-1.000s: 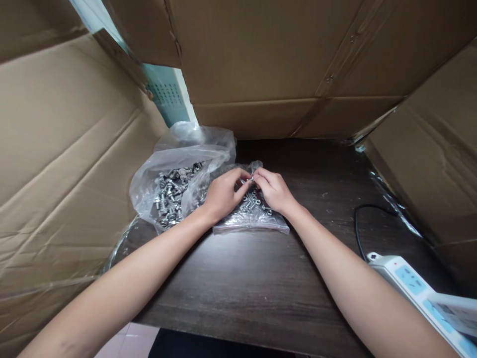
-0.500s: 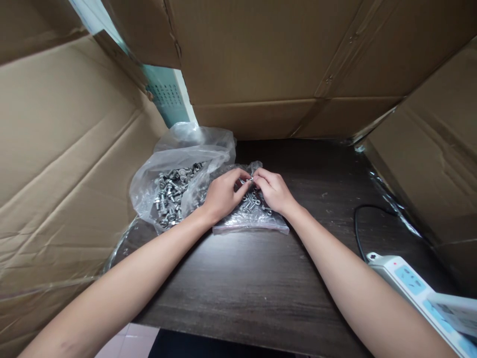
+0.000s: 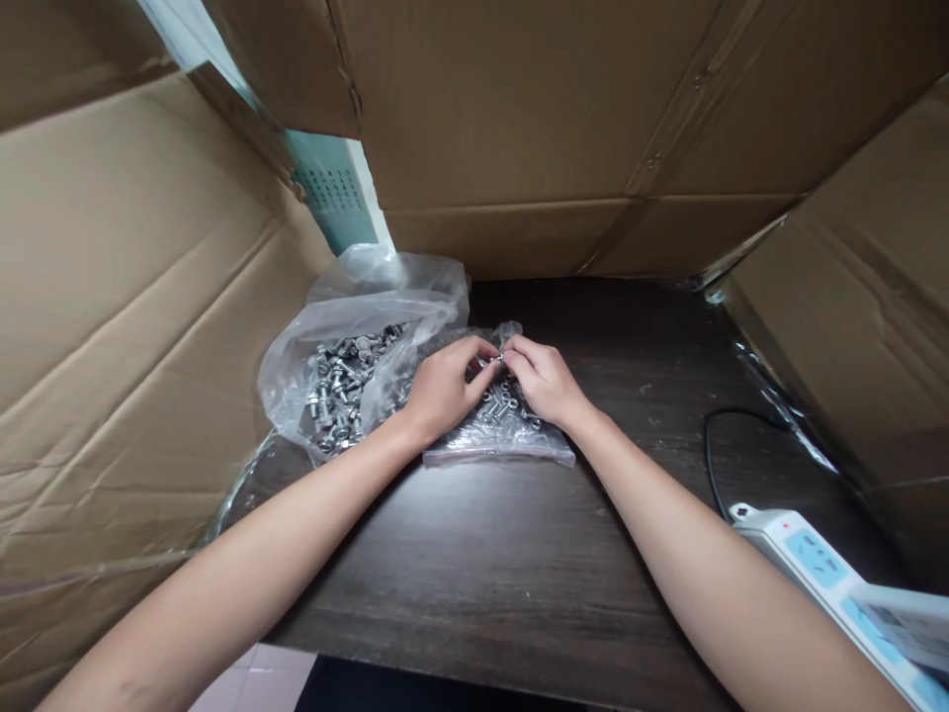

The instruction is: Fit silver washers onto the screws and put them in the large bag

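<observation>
Pinching a metal piece [image 3: 501,357] at frame center, left hand [image 3: 449,384] and right hand [image 3: 547,381] meet above bolts [image 3: 500,403] and a bag [image 3: 498,444].

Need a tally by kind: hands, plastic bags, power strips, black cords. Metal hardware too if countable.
Hands: 2 (left hand, right hand)
Plastic bags: 2 (large bag, flat bag)
Power strip: 1
Black cord: 1
Total: 6
Metal hardware not included: pieces overlap, no reliable count.

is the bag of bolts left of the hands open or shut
Open: the plastic bag gapes at its mouth, leaving the bolts inside uncovered.
</observation>
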`<state>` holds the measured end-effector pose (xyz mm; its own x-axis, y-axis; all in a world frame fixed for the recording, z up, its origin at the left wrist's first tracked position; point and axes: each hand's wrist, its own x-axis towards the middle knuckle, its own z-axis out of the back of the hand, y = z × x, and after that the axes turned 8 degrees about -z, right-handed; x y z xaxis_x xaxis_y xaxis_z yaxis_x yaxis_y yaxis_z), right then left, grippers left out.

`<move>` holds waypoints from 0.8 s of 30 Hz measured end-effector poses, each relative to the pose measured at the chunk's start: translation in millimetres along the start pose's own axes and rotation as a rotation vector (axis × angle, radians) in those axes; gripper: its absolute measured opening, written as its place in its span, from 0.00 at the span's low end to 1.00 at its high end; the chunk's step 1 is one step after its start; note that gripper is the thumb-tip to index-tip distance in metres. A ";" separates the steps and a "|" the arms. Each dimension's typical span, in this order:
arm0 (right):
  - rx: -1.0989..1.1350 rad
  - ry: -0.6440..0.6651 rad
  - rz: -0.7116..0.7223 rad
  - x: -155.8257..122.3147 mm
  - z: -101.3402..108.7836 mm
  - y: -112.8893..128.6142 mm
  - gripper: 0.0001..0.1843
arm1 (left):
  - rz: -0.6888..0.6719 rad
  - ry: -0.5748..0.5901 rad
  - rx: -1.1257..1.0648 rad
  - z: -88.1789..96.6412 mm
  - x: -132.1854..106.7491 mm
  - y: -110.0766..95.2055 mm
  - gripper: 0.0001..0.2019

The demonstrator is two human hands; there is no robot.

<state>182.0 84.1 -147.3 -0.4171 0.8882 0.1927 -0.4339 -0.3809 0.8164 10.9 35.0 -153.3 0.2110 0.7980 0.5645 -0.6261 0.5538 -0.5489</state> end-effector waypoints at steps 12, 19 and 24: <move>0.007 0.017 -0.023 -1.2 1.2 1.1 0.16 | 0.007 0.002 -0.002 1.6 0.5 -0.7 0.04; 0.023 -0.008 0.002 -1.8 0.8 2.2 0.14 | 0.013 0.000 0.013 1.9 1.4 -1.3 0.04; 0.137 -0.111 -0.059 0.2 0.4 -0.1 0.10 | 0.020 0.009 0.021 2.7 1.3 -1.9 0.04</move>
<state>182.3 84.4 -147.1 -0.2998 0.9338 0.1951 -0.3388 -0.2954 0.8933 10.3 34.3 -149.9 0.2048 0.8112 0.5477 -0.6457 0.5325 -0.5472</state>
